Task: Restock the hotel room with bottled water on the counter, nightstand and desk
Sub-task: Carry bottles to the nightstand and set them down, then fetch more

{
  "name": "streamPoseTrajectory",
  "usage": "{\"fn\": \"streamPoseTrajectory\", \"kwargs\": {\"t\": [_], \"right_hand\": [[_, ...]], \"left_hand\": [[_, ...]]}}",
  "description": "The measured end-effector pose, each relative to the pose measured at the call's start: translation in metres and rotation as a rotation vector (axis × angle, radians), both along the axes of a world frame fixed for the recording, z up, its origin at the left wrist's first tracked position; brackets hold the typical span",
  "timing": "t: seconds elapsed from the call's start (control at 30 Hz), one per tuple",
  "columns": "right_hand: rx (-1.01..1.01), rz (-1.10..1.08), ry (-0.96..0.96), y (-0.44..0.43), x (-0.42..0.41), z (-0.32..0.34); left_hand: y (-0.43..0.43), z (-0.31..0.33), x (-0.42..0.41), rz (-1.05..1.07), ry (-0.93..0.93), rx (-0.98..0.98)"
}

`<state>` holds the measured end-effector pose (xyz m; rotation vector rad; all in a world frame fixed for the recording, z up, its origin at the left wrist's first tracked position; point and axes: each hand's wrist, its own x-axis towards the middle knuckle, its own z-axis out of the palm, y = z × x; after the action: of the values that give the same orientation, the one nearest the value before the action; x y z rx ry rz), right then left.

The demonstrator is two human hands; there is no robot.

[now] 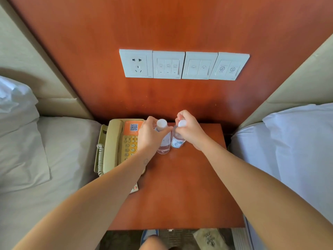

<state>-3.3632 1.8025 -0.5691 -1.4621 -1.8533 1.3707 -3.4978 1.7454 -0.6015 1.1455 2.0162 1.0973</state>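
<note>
Left hand grips left water bottle, right hand right water bottle, on nightstand worktop; counter, desk unseen.

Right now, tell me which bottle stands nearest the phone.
The bottle held by the left hand: it stands right beside the phone, while the other bottle, in the right hand, is on its far side.

Reddish wood wall panel, row of white switch plates, beige headboards, beds either side
</note>
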Motion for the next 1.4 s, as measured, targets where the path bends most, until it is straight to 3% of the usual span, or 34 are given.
{"fn": "streamPoseTrajectory", "kwargs": {"t": [0.13,0.3,0.47,0.6,0.9,1.2,1.3,1.4], "right_hand": [[0.02,0.048,-0.019,0.01,0.002,-0.001],[0.082,0.091,-0.115,0.021,0.012,0.003],[0.148,0.005,-0.135,0.018,0.023,-0.008],[0.095,-0.021,-0.182,0.016,0.03,-0.023],[0.076,0.119,-0.029,0.029,0.029,-0.026],[0.114,0.078,-0.084,0.029,0.031,-0.026],[0.101,0.048,-0.074,0.024,0.031,-0.031],[0.149,0.048,-0.098,0.024,0.029,-0.033]], "left_hand": [[0.004,-0.002,-0.001,-0.074,0.106,-0.02],[0.001,-0.007,-0.016,-0.322,0.093,-0.136],[-0.01,-0.023,-0.021,-0.518,0.027,-0.122],[-0.007,-0.026,-0.015,-0.418,0.063,-0.109],[0.021,-0.033,-0.014,-0.25,0.14,-0.073],[0.036,-0.013,-0.057,-0.625,0.076,-0.047],[0.037,-0.015,-0.057,-0.642,0.157,-0.032],[0.038,-0.021,-0.053,-0.523,0.187,0.016]]}}
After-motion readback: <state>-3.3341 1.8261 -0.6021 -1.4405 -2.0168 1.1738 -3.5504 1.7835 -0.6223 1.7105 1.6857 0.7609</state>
